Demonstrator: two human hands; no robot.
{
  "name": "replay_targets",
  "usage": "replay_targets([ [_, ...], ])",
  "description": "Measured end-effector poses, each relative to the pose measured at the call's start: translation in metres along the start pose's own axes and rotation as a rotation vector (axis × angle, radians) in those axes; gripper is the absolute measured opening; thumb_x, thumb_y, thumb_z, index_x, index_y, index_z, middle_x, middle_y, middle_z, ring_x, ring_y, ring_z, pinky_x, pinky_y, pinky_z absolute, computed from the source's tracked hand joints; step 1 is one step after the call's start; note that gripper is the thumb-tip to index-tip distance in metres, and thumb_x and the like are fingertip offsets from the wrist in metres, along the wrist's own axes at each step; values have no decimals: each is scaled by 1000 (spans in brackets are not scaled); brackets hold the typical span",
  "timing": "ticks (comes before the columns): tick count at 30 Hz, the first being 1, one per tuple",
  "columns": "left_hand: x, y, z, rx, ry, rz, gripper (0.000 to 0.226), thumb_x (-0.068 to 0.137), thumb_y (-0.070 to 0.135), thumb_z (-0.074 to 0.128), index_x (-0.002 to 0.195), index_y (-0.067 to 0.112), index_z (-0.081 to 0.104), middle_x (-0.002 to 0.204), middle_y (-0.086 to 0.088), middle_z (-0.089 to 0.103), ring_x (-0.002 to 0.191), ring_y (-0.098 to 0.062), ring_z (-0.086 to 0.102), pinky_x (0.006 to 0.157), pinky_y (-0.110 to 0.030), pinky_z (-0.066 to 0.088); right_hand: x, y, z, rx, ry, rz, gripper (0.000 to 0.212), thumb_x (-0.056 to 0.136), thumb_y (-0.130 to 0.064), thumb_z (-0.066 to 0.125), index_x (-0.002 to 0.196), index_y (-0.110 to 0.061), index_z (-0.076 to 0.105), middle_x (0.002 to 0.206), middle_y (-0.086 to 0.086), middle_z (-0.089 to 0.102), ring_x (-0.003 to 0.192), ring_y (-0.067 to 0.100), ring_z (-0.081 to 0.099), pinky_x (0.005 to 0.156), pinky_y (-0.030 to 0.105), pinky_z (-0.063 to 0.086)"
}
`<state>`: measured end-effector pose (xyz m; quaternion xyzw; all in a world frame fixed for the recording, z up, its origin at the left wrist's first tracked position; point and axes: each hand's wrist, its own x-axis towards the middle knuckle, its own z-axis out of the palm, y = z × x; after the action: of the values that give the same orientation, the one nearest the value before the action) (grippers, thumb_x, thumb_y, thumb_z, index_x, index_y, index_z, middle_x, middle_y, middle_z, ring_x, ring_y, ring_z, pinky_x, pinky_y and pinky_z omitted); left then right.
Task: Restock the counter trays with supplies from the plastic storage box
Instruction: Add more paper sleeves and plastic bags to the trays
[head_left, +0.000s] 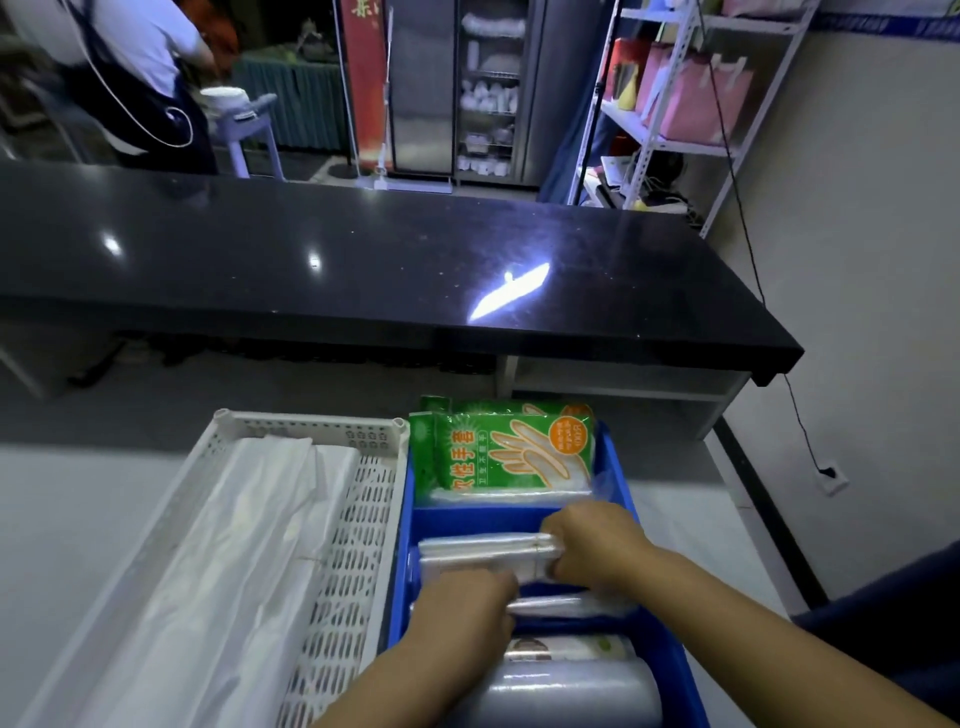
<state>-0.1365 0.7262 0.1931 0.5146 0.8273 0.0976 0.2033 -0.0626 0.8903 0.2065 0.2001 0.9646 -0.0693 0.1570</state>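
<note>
A blue divided tray (402, 551) sits on the white counter in front of me. Green packs of disposable gloves (511, 449) fill its far compartment. In the middle compartment lie stacks of clear plastic bags (478, 553). My right hand (592, 545) grips the right end of the upper stack. Lower down, my left hand (462, 608) is closed on a flatter bundle of clear bags (566, 605). A roll wrapped in clear film (576, 686) lies in the near compartment. The plastic storage box is not in view.
A white perforated basket (358, 525) holding white plastic bags (228, 561) stands left of the blue tray. A black counter (363, 260) runs across behind. A person in an apron (140, 78) stands at the far left. Metal shelving (691, 93) stands at the right.
</note>
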Motion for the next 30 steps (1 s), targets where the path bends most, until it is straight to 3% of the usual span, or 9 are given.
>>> replay_targets([
  [5, -6, 2, -1, -7, 23, -23, 17, 88, 23, 44, 99, 18, 57, 109, -5, 64, 102, -28, 58, 78, -33, 42, 11, -3, 0, 176, -141, 7, 17, 68, -33, 68, 70, -27, 51, 84, -5, 60, 79, 16, 56, 63, 27, 43],
  [8, -6, 4, -2, 44, 47, -18, 16, 90, 22, 42, 97, 18, 57, 106, -6, 65, 100, -28, 58, 69, -32, 35, 14, -6, -3, 146, -153, 0, 19, 70, -32, 67, 80, -28, 51, 90, -5, 59, 83, 17, 55, 66, 27, 42],
  [11, -3, 2, -4, 56, 69, -33, 14, 89, 21, 43, 95, 19, 56, 104, -5, 65, 98, -26, 59, 71, -33, 38, 15, -8, -5, 108, -162, -25, 22, 73, -32, 65, 92, -25, 57, 97, -1, 63, 83, 18, 55, 72, 29, 46],
  [16, -1, 2, -3, 48, 95, -32, 14, 89, 22, 45, 95, 20, 58, 104, -4, 64, 98, -24, 58, 74, -32, 41, 17, -4, -14, 116, -273, -49, 21, 74, -29, 68, 92, -25, 57, 88, -4, 58, 78, 16, 54, 63, 25, 42],
  [18, 0, 3, -2, 76, 86, -36, 15, 88, 21, 45, 94, 20, 59, 102, -4, 65, 96, -24, 59, 72, -32, 39, 19, -5, -11, 96, -276, -39, 25, 76, -29, 66, 99, -23, 57, 92, -2, 58, 82, 17, 54, 72, 27, 46],
  [26, 11, -5, 0, 84, 129, -91, 17, 86, 24, 44, 94, 19, 58, 102, -3, 67, 95, -25, 60, 75, -34, 45, 5, -3, -5, -60, 29, -86, 33, 82, -37, 57, 111, -22, 54, 112, 3, 64, 99, 24, 58, 77, 34, 46],
  [30, 18, -13, 4, 151, 209, -90, 18, 86, 24, 44, 99, 19, 55, 108, -3, 63, 100, -24, 56, 78, -34, 43, -15, 16, -8, 11, 239, -50, 27, 90, -38, 48, 112, -26, 59, 114, -3, 63, 102, 18, 57, 81, 32, 47],
])
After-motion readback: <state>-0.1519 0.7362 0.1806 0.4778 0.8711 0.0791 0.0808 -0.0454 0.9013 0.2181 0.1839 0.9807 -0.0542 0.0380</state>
